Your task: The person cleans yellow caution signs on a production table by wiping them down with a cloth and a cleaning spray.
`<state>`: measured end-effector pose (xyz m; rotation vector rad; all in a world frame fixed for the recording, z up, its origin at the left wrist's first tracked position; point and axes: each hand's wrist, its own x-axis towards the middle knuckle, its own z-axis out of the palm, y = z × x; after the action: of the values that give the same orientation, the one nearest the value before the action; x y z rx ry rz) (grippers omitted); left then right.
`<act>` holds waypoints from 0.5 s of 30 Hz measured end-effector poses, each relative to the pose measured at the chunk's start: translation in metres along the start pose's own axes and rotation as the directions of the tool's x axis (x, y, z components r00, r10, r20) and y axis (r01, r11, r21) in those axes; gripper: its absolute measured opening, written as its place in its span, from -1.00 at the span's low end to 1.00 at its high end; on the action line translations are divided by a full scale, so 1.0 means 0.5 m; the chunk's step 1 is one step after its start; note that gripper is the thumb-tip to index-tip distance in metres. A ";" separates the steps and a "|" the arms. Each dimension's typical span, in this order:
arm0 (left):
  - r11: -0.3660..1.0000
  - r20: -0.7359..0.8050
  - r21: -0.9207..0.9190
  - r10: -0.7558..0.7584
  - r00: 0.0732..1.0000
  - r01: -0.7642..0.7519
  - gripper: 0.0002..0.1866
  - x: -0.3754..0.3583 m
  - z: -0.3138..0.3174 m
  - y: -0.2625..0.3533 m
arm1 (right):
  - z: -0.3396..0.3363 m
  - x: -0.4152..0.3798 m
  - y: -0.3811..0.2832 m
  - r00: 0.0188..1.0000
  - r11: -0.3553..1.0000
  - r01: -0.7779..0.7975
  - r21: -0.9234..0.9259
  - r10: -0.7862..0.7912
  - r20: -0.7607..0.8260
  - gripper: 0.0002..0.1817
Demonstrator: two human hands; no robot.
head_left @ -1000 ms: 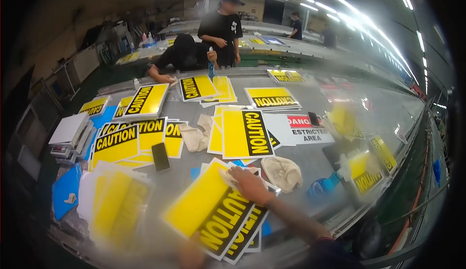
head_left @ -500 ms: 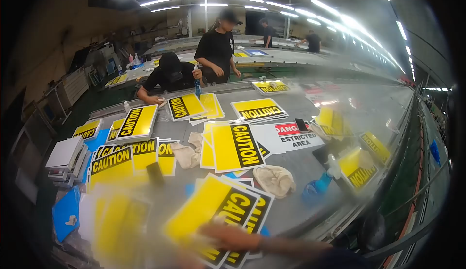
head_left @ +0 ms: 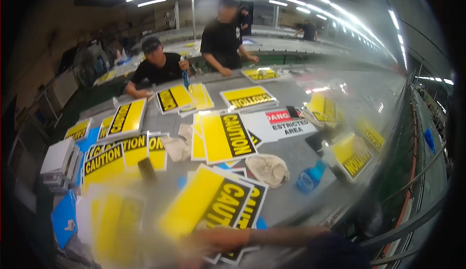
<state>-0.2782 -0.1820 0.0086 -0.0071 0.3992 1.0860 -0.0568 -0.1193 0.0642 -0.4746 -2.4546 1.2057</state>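
Yellow sign [head_left: 206,198] under right hand [head_left: 221,239], slid since earlier towards table's [head_left: 293,203] near edge; too blurred to tell finger spread or hold.

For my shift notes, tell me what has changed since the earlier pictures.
The right hand has moved from the far end of the CAUTION sign beneath it to the near edge; blur hides its grip. The leaning co-worker has raised their head, and the standing co-worker has extended a hand. The blue bottle and the cloth beside it stayed put.
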 end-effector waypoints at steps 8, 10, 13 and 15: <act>0.980 -0.201 0.111 0.182 0.962 -0.162 -0.45 0.000 0.061 -0.039 | -0.102 -0.116 0.069 0.998 0.977 0.033 -0.211 -0.019 0.067 -0.30; 0.957 -0.230 0.209 0.247 0.941 -0.200 -0.48 0.004 0.066 -0.046 | -0.163 -0.135 0.148 0.963 0.910 -0.228 -0.345 0.159 -0.219 -0.35; 0.961 -0.230 0.214 0.225 0.947 -0.177 -0.52 0.004 0.081 -0.045 | -0.160 -0.086 0.150 0.874 0.647 -0.369 -0.667 -0.003 -0.487 -0.38; 0.954 -0.277 0.224 0.258 0.926 -0.198 -0.52 0.008 0.089 -0.049 | -0.065 -0.035 0.065 0.954 0.713 -0.187 -0.676 -0.032 -0.297 -0.39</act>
<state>-0.2415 -0.1814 0.0442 0.0458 0.7987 1.2780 -0.0223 -0.0862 0.0537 -0.8923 -2.5621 0.1291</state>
